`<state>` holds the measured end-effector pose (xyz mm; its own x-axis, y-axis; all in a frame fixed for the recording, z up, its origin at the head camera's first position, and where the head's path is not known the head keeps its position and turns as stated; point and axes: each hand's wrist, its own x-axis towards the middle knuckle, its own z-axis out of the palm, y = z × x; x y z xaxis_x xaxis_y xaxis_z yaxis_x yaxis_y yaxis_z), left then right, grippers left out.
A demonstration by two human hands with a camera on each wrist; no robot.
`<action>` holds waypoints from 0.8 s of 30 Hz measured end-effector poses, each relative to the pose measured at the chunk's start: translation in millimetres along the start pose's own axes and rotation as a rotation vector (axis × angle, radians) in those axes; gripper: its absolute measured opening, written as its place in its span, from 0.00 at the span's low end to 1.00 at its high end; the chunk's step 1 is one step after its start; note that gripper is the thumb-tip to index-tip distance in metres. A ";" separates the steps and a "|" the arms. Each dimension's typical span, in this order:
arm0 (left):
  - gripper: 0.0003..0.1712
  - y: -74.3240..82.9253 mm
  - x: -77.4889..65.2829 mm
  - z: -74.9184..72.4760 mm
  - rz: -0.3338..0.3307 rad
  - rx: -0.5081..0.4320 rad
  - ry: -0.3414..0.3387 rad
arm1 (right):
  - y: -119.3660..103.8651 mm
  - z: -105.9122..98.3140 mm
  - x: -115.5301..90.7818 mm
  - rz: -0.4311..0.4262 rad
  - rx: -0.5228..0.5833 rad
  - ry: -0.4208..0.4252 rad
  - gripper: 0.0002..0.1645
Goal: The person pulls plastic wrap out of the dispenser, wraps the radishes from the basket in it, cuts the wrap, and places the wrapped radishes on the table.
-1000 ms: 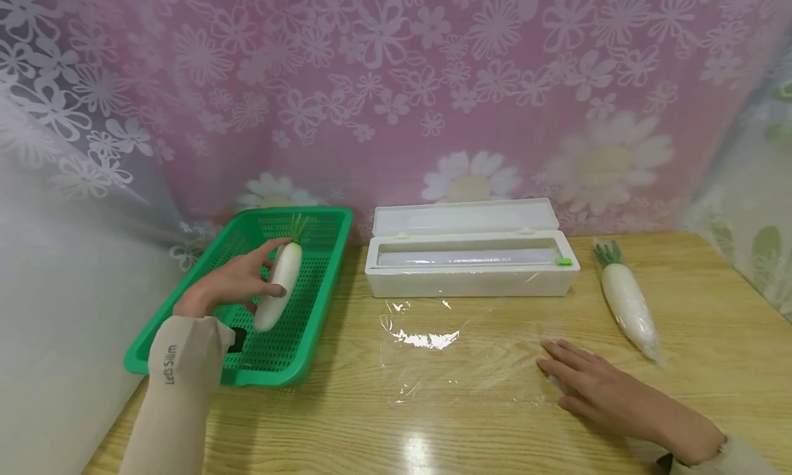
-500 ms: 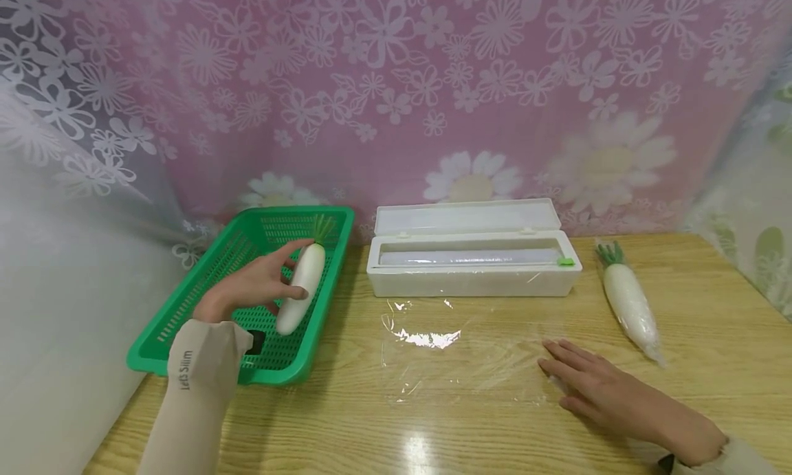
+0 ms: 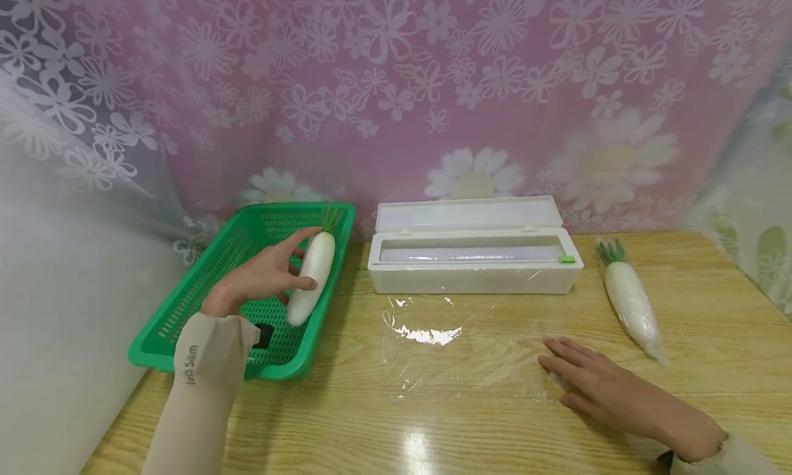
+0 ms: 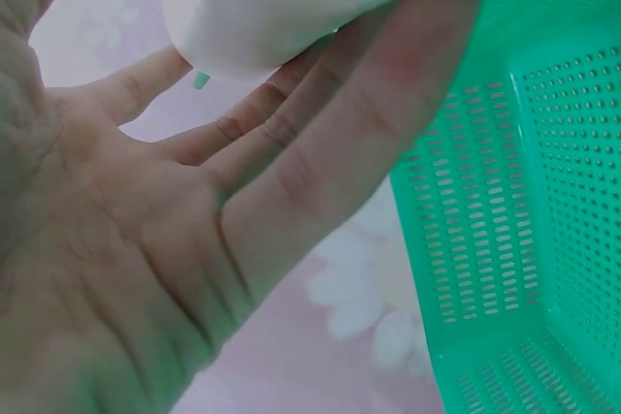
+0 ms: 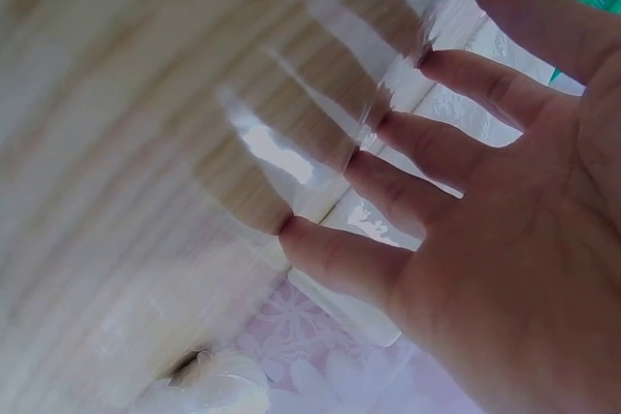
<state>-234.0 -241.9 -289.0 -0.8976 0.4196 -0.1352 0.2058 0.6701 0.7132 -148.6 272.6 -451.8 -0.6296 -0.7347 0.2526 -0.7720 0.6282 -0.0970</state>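
My left hand (image 3: pixel 262 272) grips a white daikon radish (image 3: pixel 317 269) with short green stems, thumb on one side and fingers on the other. The radish is over the right part of a green plastic basket (image 3: pixel 337 293). In the left wrist view its rounded white end (image 4: pixel 262 16) lies among the fingers. A sheet of clear cling film (image 3: pixel 470 368) is spread on the wooden table, running from the box. At the film's right edge rests my right hand (image 3: pixel 603 389), fingers extended; the right wrist view has its fingertips touching the film (image 5: pixel 277 152).
Behind the film stands a white cling film box (image 3: pixel 476 280), lid raised, with a film roll (image 3: pixel 470 253) inside and a green slider (image 3: pixel 566 259). A second daikon (image 3: pixel 630 300), wrapped in film, lies at the right. A floral curtain (image 3: pixel 396 83) hangs behind the table.
My left hand has carried the daikon rightward across the basket, toward its right rim. The right hand stays in place on the film.
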 end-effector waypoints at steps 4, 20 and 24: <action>0.53 7.1 0.9 -0.6 0.017 0.002 0.004 | -3.1 -3.7 2.5 0.047 0.056 -0.053 0.37; 0.53 29.0 17.6 16.2 0.076 -0.041 0.028 | -5.7 -6.2 3.9 0.081 0.099 -0.078 0.36; 0.53 34.3 22.3 23.7 0.095 -0.045 0.027 | -6.7 -6.5 4.1 0.078 0.086 -0.066 0.36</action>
<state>-237.7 -195.1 -283.8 -0.8852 0.4628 -0.0468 0.2737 0.5996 0.7520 -145.4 267.0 -443.8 -0.6905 -0.7012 0.1775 -0.7230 0.6621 -0.1972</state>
